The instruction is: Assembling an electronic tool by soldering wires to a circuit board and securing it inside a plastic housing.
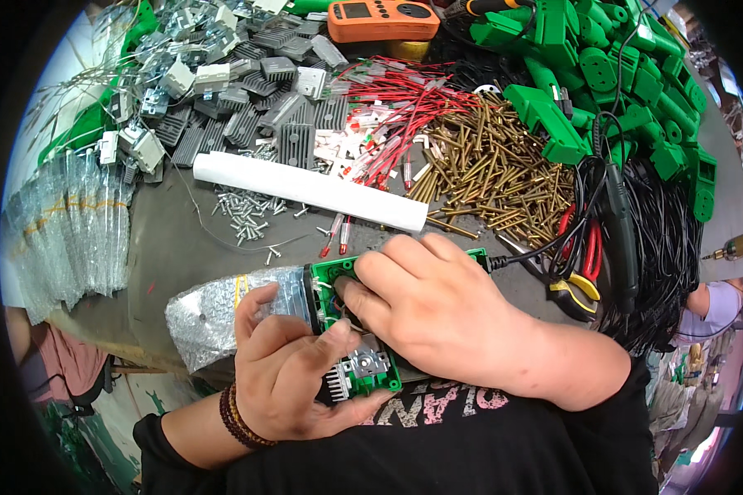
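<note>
A green plastic housing [322, 269], open on top with electrical parts and thin wires inside, is held in front of my body. My left hand [293, 371] wraps around its near left side, thumb over the inside and fingers at the edge. A metal bracket with a finned heat sink [365, 363] sits in the housing's near end. My right hand [437, 305] reaches across from the right, its thumb and fingers bent together inside the housing; what they pinch is hidden. Bubble wrap [202, 322] covers the part extending left. A black cable [524, 256] leaves the far right end.
Behind lie a white rolled sheet [305, 191], silver screws [243, 216], long brass screws [495, 157], red-wired lamps [388, 107], grey heat sinks [293, 144] and an orange meter [384, 21]. Green housings [627, 74], yellow-handled pliers [574, 299] and black cables [660, 256] are right; bubble-wrap sleeves [70, 223] left.
</note>
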A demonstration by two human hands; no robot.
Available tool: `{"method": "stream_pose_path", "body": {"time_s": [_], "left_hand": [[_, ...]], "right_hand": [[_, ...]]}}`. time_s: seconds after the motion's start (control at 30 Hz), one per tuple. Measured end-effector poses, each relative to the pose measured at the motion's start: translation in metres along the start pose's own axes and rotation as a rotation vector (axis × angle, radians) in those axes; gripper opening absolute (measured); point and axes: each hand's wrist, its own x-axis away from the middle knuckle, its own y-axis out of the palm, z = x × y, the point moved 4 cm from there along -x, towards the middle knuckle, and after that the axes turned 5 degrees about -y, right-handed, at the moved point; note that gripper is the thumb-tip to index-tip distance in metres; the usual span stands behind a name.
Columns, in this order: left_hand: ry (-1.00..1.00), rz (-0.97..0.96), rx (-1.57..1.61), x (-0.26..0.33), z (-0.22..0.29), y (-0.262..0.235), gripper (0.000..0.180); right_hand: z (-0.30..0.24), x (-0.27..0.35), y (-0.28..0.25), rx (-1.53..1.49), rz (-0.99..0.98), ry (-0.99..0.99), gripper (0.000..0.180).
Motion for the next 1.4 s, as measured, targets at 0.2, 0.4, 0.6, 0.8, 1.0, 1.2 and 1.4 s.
{"method": "stream_pose_path", "body": {"time_s": [0.2, 0.4, 0.6, 0.8, 1.0, 1.2, 1.4], "left_hand": [[-0.042, -0.029, -0.018, -0.004, 0.003, 0.000, 0.064], [-0.020, -0.093, -0.056, -0.007, 0.002, -0.002, 0.086], [-0.044, -0.117, -0.069, -0.010, 0.003, -0.005, 0.076], [-0.064, -0.095, -0.082, -0.014, 0.005, -0.005, 0.062], [-0.048, -0.068, -0.126, -0.014, 0.007, -0.003, 0.060], [-0.044, -0.086, -0.317, -0.020, 0.015, -0.009, 0.052], [-0.011, -0.148, -0.217, -0.031, 0.007, -0.002, 0.046]], "right_hand": [[0.015, -0.002, -0.001, -0.214, 0.032, 0.003, 0.026], [0.018, 0.014, -0.002, -0.288, 0.162, 0.067, 0.025], [0.009, 0.018, 0.000, -0.183, 0.170, 0.029, 0.024], [0.018, 0.017, 0.005, -0.270, 0.205, 0.015, 0.022], [0.017, 0.012, 0.004, -0.260, 0.177, -0.046, 0.018], [0.021, 0.015, 0.007, -0.366, 0.120, 0.004, 0.023], [0.023, 0.018, 0.004, -0.413, 0.277, 0.064, 0.024]]}}
